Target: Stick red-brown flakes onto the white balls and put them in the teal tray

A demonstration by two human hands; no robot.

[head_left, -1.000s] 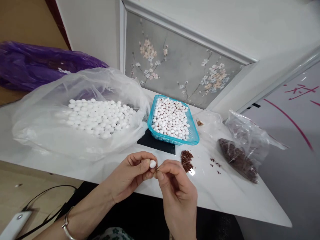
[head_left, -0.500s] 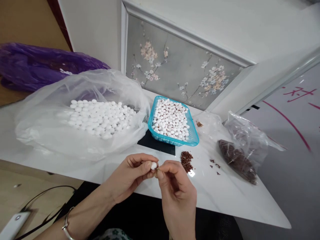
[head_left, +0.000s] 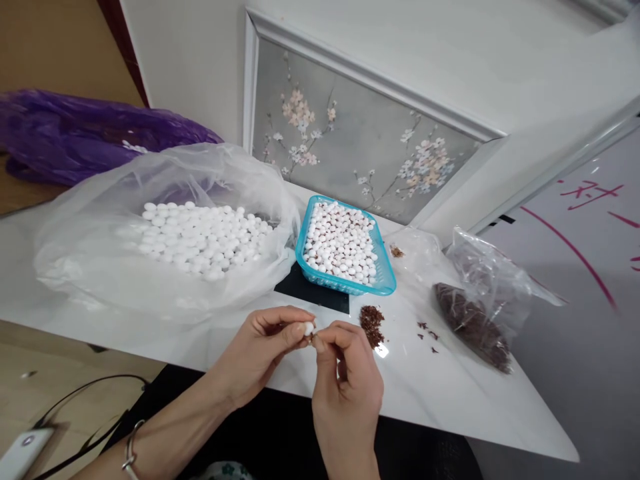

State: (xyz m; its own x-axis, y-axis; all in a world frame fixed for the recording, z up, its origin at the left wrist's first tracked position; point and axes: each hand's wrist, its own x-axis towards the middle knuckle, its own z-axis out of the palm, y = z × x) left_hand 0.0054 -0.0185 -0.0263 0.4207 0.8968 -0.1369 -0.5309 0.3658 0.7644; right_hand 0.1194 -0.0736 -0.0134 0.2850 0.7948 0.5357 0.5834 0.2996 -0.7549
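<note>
My left hand [head_left: 273, 343] pinches a small white ball [head_left: 309, 328] between thumb and fingers, above the table's front edge. My right hand [head_left: 347, 367] is closed, its thumb and forefinger pressed together right beside the ball; what they hold is too small to make out. Just past my right hand lies a little heap of reddish-brown bits [head_left: 372, 325]. Behind it, a blue plastic basket [head_left: 345, 285] is filled with white balls [head_left: 340, 240], many with brown bits on or among them. More plain white balls [head_left: 205, 237] lie in a translucent plastic bag [head_left: 95, 267] on the left.
A clear bag of brown bits [head_left: 473, 327] lies at the right, with a few loose brown pieces [head_left: 428, 331] near it. A purple bag [head_left: 90, 133] is at the far left. A framed flower picture [head_left: 360, 133] and a whiteboard [head_left: 575, 280] stand behind the table [head_left: 480, 413].
My right hand has shifted slightly left and its fingertips sit closer around the ball's right side. My left hand keeps its pinch on the ball. The camera view has moved slightly.
</note>
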